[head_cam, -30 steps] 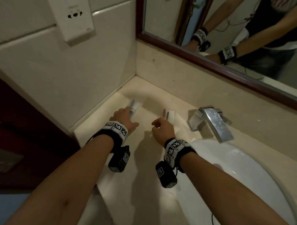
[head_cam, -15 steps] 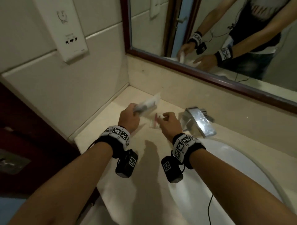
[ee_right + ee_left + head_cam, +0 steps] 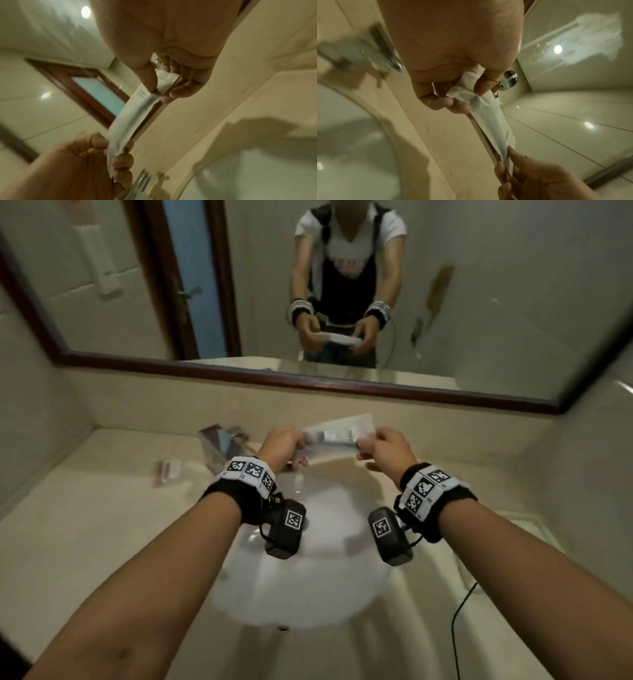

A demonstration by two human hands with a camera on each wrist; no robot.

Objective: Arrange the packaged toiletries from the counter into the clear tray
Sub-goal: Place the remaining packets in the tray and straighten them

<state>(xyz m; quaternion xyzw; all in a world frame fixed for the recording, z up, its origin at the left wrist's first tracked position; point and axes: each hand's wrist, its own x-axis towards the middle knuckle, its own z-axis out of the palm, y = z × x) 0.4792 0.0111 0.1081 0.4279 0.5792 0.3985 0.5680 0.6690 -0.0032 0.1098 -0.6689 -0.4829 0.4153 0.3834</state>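
Both hands, left hand (image 3: pixel 279 445) and right hand (image 3: pixel 388 448), pinch one white packet (image 3: pixel 342 433) by its ends above the sink (image 3: pixel 308 577).

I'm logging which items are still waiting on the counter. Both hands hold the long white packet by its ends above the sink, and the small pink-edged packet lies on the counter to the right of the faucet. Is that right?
Not quite. The small pink-edged packet lies left of the faucet, as the head view shows. The rest holds: the left hand and right hand hold the long white packet by its ends above the sink.
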